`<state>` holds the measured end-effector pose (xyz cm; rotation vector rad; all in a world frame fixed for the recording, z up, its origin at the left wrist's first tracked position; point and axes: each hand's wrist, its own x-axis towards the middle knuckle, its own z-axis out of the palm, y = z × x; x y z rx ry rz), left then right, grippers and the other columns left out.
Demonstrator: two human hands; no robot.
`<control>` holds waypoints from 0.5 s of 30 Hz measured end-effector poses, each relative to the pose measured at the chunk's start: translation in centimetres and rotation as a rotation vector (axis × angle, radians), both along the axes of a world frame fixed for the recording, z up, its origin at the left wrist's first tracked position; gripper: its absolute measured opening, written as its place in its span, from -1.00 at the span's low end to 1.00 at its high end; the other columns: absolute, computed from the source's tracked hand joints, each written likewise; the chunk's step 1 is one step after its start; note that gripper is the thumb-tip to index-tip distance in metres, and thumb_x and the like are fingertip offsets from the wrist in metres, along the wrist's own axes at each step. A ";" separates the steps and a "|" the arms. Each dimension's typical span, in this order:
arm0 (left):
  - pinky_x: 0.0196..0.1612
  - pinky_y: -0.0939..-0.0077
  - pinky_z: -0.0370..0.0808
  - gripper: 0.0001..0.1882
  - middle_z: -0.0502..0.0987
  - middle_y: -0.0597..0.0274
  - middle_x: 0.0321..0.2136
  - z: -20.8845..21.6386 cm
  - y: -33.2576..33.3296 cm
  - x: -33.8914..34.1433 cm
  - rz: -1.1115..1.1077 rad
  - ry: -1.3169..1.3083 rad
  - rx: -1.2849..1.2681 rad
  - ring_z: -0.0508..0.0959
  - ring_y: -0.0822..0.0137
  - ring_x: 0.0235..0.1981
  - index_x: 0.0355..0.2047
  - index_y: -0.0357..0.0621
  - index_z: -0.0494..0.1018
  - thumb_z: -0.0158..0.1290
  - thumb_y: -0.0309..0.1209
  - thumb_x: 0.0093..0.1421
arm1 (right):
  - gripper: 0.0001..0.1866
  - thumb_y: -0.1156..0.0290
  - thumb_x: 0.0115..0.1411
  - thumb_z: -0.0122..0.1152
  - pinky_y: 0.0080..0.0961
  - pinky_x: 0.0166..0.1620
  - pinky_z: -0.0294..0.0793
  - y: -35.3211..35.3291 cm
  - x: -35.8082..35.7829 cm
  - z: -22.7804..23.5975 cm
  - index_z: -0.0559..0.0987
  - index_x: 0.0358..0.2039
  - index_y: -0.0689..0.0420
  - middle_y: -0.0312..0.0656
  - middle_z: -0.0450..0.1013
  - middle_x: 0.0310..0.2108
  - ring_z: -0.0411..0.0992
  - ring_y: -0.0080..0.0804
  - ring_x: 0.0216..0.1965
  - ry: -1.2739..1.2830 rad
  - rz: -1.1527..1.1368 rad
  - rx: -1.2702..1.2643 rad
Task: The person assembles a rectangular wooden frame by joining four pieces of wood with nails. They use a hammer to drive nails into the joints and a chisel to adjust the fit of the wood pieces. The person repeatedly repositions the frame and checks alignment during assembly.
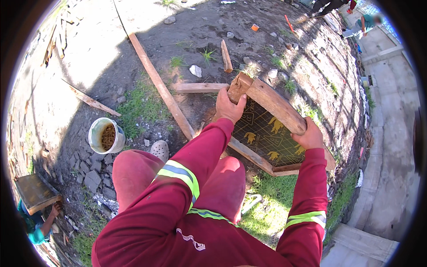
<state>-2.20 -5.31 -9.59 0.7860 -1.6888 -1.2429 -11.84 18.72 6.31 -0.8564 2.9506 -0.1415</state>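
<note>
Head view: the beam (277, 106) runs along the 1 o'clock side of the patterned panel (262, 133), right grip (310, 135) clasped round its lower end, left grip (229, 107) round the wooden block (241, 83) at its top. Edging timber (250, 155) lines 5 and 7 o'clock; whether fastening remains, I cannot tell. Bucket (119, 142) at the view's 9 o'clock.

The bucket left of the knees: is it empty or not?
Not empty: the bucket holds a brown heap, visible through its open top.
</note>
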 end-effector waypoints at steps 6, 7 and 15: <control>-0.09 0.09 0.40 -0.41 0.44 -0.18 -0.26 -0.3 0.2 -0.3 0.022 -0.055 -0.023 0.46 -0.16 -0.16 -0.12 -0.34 0.34 0.23 -0.17 -0.04 | -0.42 0.20 -0.29 0.45 -0.27 -0.18 0.46 -0.1 0.0 0.0 0.47 -0.23 0.15 -0.01 0.51 -0.35 0.50 -0.04 -0.31 -0.011 -0.009 -0.007; -0.09 0.09 0.40 -0.41 0.44 -0.18 -0.27 -0.3 0.3 -0.4 0.031 -0.055 -0.030 0.46 -0.17 -0.17 -0.13 -0.33 0.33 0.23 -0.16 -0.04 | -0.42 0.20 -0.29 0.45 -0.27 -0.18 0.46 -0.1 0.0 0.0 0.47 -0.24 0.15 -0.01 0.51 -0.35 0.50 -0.04 -0.31 -0.020 -0.009 -0.011; -0.12 0.06 0.39 -0.46 0.40 -0.16 -0.31 0.0 0.5 -0.5 0.072 -0.033 -0.070 0.45 -0.17 -0.22 -0.20 -0.31 0.32 0.22 -0.17 -0.05 | -0.42 0.20 -0.28 0.45 -0.24 -0.18 0.47 -0.2 0.1 0.2 0.46 -0.22 0.15 0.01 0.51 -0.34 0.50 -0.02 -0.30 0.002 0.012 0.001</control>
